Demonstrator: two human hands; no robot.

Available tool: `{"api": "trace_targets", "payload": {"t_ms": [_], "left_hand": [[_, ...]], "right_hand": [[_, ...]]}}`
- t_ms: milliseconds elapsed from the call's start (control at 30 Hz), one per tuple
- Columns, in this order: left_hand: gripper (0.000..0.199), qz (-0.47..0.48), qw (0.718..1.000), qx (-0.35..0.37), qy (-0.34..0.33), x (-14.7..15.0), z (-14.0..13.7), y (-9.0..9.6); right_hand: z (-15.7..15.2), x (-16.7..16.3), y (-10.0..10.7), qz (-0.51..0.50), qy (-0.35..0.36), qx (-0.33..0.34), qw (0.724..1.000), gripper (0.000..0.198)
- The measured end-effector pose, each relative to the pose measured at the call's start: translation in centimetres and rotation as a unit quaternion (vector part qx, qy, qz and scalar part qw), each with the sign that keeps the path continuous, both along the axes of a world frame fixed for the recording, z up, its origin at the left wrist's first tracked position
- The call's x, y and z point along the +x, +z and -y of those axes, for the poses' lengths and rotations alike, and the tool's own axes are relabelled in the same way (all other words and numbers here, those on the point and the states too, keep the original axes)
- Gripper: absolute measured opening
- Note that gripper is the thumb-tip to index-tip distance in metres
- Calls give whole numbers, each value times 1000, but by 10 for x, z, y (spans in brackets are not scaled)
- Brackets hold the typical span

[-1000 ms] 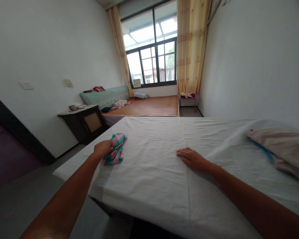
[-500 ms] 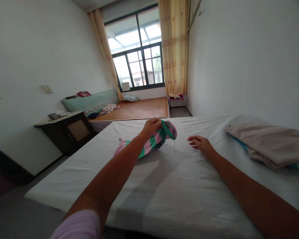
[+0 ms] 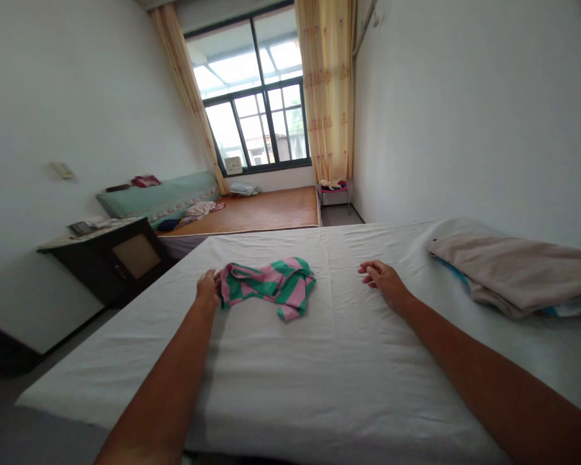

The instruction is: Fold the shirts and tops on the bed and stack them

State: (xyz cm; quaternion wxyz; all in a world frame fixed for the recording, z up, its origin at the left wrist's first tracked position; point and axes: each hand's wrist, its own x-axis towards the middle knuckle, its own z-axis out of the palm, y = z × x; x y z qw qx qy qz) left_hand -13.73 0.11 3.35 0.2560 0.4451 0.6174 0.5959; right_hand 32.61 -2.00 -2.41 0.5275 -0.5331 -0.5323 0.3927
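A small pink-and-green striped garment [image 3: 264,284] lies crumpled on the white sheet; its exact kind does not show. At its left end, my left hand [image 3: 208,289] is closed on the edge of the cloth, with the fingertips partly hidden. Well to the right of the garment, my right hand [image 3: 381,279] hovers over the sheet, its fingers loosely bent and apart, holding nothing. Farther right lies a folded pile of greyish-brown cloth [image 3: 518,271] with some blue showing beneath, apart from both hands.
The white-sheeted bed [image 3: 290,387] spans the foreground. A dark cabinet [image 3: 101,268] stands beyond its left side. Behind is another bed with a brown mat [image 3: 266,210] under the window, and a small pink stool [image 3: 333,187] stands by the yellow curtain [image 3: 326,97].
My left hand has moved left and down, carrying one end of the striped garment, which now spreads to the hand's right. My right hand stays about where it was. The view has shifted slightly.
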Motion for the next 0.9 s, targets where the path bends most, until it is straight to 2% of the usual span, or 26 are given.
{"api": "trace_targets", "payload": {"t_ms": [100,233,333,433,500,600,700,800,833,900], "left_hand": [[28,-11,999,-27,21,-17,7,-28],[34,-54,998,-40,-10,-23,-2,-47],[40,-174,983,-44,-31,-24,-6,-53],[41,-329,943,-49,-34,-25,-1,-55],[38,-365,929,-51,-37,-26,4,-55],[36,-364,930,-41,-40,-30,9,-53],[35,-325,945,-17,-21,-32,10,-49],[35,-257,966,21,-15,-30,7,-45],[36,-241,970,30,-14,-27,6,-44],[36,-231,972,33,-12,-22,4,-43]], "right_hand": [[6,-17,-7,89,59,33,994,27],[5,-47,-9,183,105,67,975,28],[-7,-74,-6,256,113,87,956,30],[-25,-100,-4,288,99,107,946,36],[-35,-114,-4,288,107,111,945,33],[-41,-122,7,280,157,97,942,17],[-39,-109,35,197,208,75,955,20],[-37,-86,62,118,205,87,968,21],[-36,-81,65,131,196,89,968,20],[-36,-78,58,196,190,69,960,23]]}}
